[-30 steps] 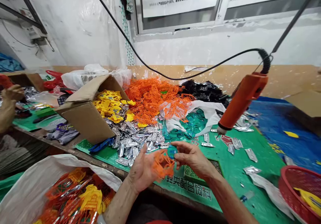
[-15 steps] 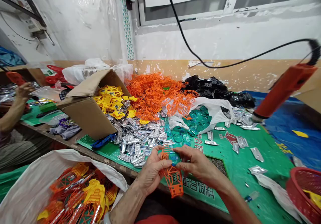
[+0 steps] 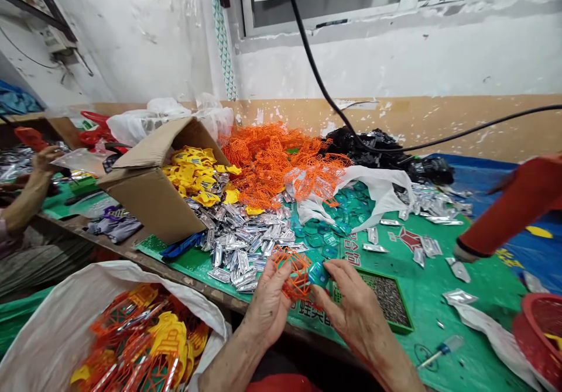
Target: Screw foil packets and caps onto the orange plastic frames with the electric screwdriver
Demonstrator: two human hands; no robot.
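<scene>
My left hand (image 3: pixel 268 301) is closed around an orange plastic lattice frame (image 3: pixel 299 275), tilted over the table's front edge. Between the thumb and fingers of my right hand (image 3: pixel 351 298) is a clear teal plastic piece (image 3: pixel 318 273), close against the frame's right side; whether the two are joined I cannot tell. Beyond my hands lie a heap of silver metallic plates (image 3: pixel 246 246) and a pile of similar teal pieces (image 3: pixel 357 196). A green tray of small dark screws or pins (image 3: pixel 386 298) sits just right of my right hand.
An orange-red power screwdriver (image 3: pixel 509 205) hangs by a black cable at the right. A cardboard box (image 3: pixel 149 199) spills yellow parts beside orange frames (image 3: pixel 276 158). A white sack (image 3: pixel 109 275) of parts stands lower left, a red basket (image 3: pixel 538 333) lower right. A co-worker's hand (image 3: pixel 44 161) shows far left.
The orange frame has turned from hanging downward to lying more crosswise. My right hand has drawn slightly right and down with the teal piece, uncovering the green tray. The screwdriver appears lower and further right.
</scene>
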